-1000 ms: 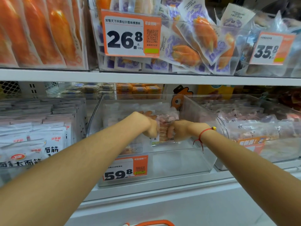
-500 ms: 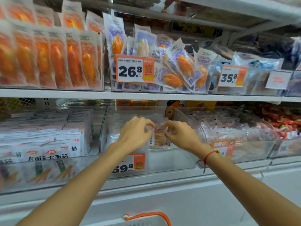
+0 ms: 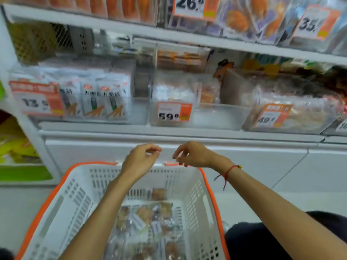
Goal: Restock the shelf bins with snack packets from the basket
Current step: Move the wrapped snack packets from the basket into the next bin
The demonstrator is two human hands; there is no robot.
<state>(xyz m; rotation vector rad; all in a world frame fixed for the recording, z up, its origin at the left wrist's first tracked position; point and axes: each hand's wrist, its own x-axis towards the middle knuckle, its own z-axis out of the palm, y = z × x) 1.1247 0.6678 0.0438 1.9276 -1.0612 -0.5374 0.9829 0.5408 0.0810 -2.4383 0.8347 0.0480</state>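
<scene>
A white basket with an orange rim [image 3: 191,196] sits low in front of me, holding several clear snack packets [image 3: 148,220] with brown contents. My left hand [image 3: 140,160] and my right hand [image 3: 189,154] hover side by side over the basket's far rim, below the shelf. Both hold nothing, their fingers loosely curled. On the shelf above, the clear middle bin [image 3: 216,115] with the 59.8 price tag [image 3: 174,111] holds a few packets [image 3: 204,92] standing at its back.
A bin of white packets [image 3: 93,96] stands left of the middle bin, and a fuller clear bin [image 3: 293,113] with a 49.8 tag stands right. An upper shelf carries orange and purple packets. A white cabinet front [image 3: 262,166] runs below the shelf.
Both hands let go of the packet in the middle bin and dropped down to the basket's far rim. My view tilted down, bringing the basket into sight.
</scene>
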